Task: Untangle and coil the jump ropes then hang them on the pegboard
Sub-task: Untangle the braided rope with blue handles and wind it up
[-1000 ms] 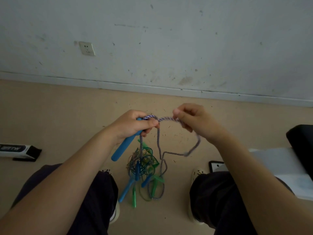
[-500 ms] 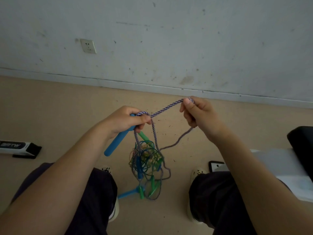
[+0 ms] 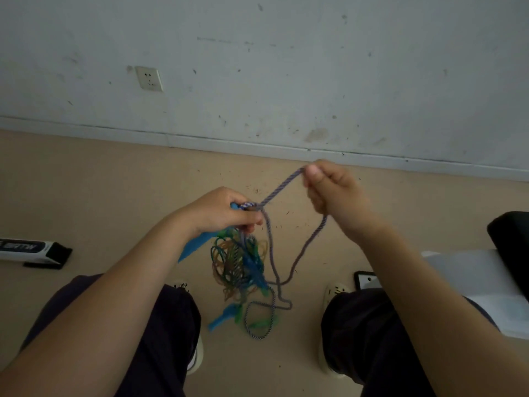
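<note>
L hand (image 3: 221, 213) grips blue handle (image 3: 194, 247) w/ purple braided rope (image 3: 282, 186); R hand (image 3: 329, 190) pinches rope, drawn taut to free it. Tangle of ropes (image 3: 240, 270) dangles betw knees, over floor.

Between the knees, a tangled bundle of green and blue thin jump ropes (image 3: 239, 267) hanging over the tan floor (image 3: 114, 179), blocking the middle. Beside it, loops of purple braided rope (image 3: 297, 253) strung from left hand (image 3: 220, 213) up to right hand (image 3: 332, 190), closing the gap between the hands. Open floor toward the grey scuffed wall (image 3: 286, 67). At the floor's left edge, a black-and-white flat box (image 3: 31, 250); at the right edge, white sheets (image 3: 472, 282) and a black block (image 3: 512, 247).
</note>
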Demonstrator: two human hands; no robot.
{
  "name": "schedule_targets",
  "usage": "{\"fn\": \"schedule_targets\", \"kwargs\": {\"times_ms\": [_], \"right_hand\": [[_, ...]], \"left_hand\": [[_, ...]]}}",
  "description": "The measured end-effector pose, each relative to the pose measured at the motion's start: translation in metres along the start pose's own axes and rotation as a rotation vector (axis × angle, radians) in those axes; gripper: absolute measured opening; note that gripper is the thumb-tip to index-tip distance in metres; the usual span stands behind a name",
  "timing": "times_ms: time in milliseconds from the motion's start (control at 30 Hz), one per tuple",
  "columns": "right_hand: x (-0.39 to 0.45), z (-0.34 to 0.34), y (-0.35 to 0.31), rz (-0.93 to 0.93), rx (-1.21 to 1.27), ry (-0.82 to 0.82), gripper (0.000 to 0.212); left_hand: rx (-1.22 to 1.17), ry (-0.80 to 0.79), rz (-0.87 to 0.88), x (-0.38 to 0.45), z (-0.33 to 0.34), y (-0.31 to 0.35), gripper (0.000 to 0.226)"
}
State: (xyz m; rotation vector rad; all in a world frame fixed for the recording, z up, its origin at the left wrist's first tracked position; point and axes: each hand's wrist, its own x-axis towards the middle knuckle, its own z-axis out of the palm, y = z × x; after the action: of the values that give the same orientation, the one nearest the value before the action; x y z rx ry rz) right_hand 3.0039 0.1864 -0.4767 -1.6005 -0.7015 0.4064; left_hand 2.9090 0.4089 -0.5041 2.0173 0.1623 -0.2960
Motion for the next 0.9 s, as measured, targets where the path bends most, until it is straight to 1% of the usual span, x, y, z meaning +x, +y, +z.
{"fn": "schedule_targets", "kwargs": {"times_ms": [33,67,133,200,300,367,433,533,633,733,833,900], "right_hand": [[0.002,-0.008,0.000,0.020,0.036,0.069,0.030],[0.003,-0.016,0.000,0.039,0.051,0.121,0.031],[0.005,-0.028,0.001,0.071,0.008,0.136,0.031],[0.003,-0.031,0.002,0.110,-0.085,0.048,0.028],[-0.003,-0.013,0.005,0.149,-0.278,-0.130,0.025],[-0.004,0.005,0.008,0.168,-0.326,-0.213,0.024],[-0.003,0.019,0.012,0.194,-0.371,-0.263,0.023],[0.001,0.022,0.012,0.222,-0.494,-0.290,0.027],[0.002,0.016,0.007,0.238,-0.462,-0.283,0.027],[0.001,0.011,0.006,0.252,-0.384,-0.202,0.022],[0.000,0.007,0.008,0.290,-0.164,-0.165,0.021],[-0.002,0.008,0.009,0.287,-0.028,-0.201,0.019]], "left_hand": [[0.114,0.000,-0.039,0.000,-0.001,-0.003,0.012],[0.173,0.010,-0.065,0.000,-0.002,-0.006,0.014],[0.149,0.050,-0.061,-0.001,-0.003,-0.008,0.020],[0.104,0.060,-0.018,-0.002,0.000,-0.007,0.023],[0.042,0.054,0.027,0.000,0.011,-0.002,0.015],[0.012,0.080,0.058,0.001,0.016,0.002,0.013],[0.018,0.099,0.084,0.002,0.018,0.006,0.014],[0.007,0.077,0.068,0.003,0.019,0.008,0.010],[0.003,0.077,0.038,0.005,0.020,0.007,0.012],[0.064,0.090,0.000,0.006,0.016,0.002,0.015],[0.064,0.108,0.000,0.008,0.016,-0.002,0.018],[0.167,0.116,0.028,0.010,0.019,-0.002,0.020]]}}
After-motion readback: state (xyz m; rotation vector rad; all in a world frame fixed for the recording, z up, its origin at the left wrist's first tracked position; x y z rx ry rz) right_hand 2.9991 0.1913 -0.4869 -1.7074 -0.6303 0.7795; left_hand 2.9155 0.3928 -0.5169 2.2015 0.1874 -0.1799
